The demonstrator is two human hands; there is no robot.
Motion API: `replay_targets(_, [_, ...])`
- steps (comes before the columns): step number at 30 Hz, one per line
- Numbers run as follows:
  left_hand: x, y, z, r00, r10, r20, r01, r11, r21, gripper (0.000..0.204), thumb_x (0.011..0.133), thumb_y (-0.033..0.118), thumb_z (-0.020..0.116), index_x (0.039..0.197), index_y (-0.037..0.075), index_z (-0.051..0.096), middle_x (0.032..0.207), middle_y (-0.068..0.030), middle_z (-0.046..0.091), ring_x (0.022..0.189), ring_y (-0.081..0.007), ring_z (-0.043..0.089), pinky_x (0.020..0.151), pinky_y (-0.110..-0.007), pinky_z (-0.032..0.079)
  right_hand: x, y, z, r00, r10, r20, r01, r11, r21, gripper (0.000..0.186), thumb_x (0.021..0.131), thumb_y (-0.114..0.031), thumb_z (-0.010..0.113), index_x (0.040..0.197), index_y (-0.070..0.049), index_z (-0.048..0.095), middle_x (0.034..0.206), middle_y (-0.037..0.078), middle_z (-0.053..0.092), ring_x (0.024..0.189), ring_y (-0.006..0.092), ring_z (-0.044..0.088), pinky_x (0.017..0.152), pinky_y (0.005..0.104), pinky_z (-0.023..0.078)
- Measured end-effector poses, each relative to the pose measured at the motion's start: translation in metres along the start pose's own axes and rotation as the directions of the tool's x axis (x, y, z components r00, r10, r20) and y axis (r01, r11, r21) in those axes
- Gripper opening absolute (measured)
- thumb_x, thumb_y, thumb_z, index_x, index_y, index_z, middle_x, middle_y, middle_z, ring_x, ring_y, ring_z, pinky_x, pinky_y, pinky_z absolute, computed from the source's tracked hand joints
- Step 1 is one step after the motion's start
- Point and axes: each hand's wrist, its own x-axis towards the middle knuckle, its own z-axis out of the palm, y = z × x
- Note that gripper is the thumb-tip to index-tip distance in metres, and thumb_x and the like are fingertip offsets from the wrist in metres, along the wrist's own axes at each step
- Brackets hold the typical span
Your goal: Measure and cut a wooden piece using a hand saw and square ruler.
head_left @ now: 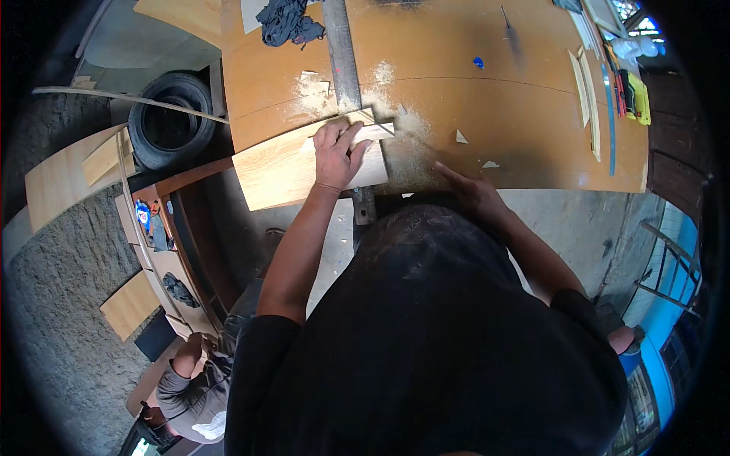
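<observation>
A pale wood-grain board lies at the bench's front edge, across a dark metal bar. On its far right part rests a small wooden strip, and my left hand presses down with bent fingers and thumb around that strip, holding it against the board. Part of the strip is hidden under the fingers. My right hand hovers at the front edge of the bench, right of the board, index finger stretched out over the sawdust. It holds nothing that I can see.
The brown bench top bears wood scraps, a dark cloth, a blue bit and, at right, wooden strips beside a yellow-handled tool. A tyre stands left. Another person sits at lower left.
</observation>
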Motion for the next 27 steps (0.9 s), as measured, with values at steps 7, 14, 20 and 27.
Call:
replay_targets(7, [0.0, -0.002, -0.003, 1.0, 0.012, 0.002, -0.012, 1.0, 0.001, 0.042, 0.079, 0.027, 0.079, 0.117, 0.011, 0.069, 0.107, -0.0109, 0.059, 0.102, -0.0296, 0.053, 0.091, -0.041, 0.042, 0.013, -0.003, 0.01, 0.964, -0.206, -0.167, 0.191, 0.976, -0.103, 0.054, 0.093, -0.014, 0.061, 0.145, -0.02, 0.048, 0.121, 0.025, 0.063, 0.106, 0.0422, 0.065, 0.09, 0.0445, 0.052])
replay_targets(14, [0.015, -0.013, -0.003, 0.992, -0.043, -0.117, 0.05, 0.997, 0.063, 0.037, 0.085, 0.029, 0.073, 0.116, 0.01, 0.069, 0.106, -0.0119, 0.059, 0.101, -0.0307, 0.054, 0.092, -0.043, 0.042, 0.099, -0.032, 0.014, 0.992, -0.085, -0.092, 0.072, 0.988, -0.135, 0.052, 0.096, -0.011, 0.053, 0.146, -0.022, 0.047, 0.093, 0.027, 0.065, 0.078, 0.0435, 0.065, 0.075, 0.0478, 0.053])
replay_targets(20, [0.01, -0.004, 0.004, 0.955, -0.207, -0.211, 0.247, 0.951, 0.185, 0.038, 0.086, 0.036, 0.069, 0.115, 0.012, 0.069, 0.113, -0.0101, 0.058, 0.109, -0.0316, 0.05, 0.097, -0.046, 0.038, 0.125, -0.037, -0.007, 0.988, -0.139, -0.07, 0.111, 0.946, -0.303, 0.046, 0.097, -0.015, 0.054, 0.142, -0.024, 0.052, 0.084, 0.022, 0.065, 0.073, 0.0426, 0.064, 0.07, 0.0472, 0.052])
replay_targets(27, [0.009, 0.004, 0.004, 0.897, -0.366, -0.247, 0.413, 0.893, 0.178, 0.037, 0.087, 0.035, 0.068, 0.116, 0.013, 0.068, 0.114, -0.0106, 0.058, 0.108, -0.0317, 0.05, 0.096, -0.046, 0.036, 0.17, -0.021, -0.037, 0.902, -0.432, 0.018, 0.412, 0.846, -0.339, 0.04, 0.093, -0.013, 0.061, 0.133, -0.02, 0.062, 0.101, 0.02, 0.068, 0.092, 0.0378, 0.067, 0.085, 0.0425, 0.053])
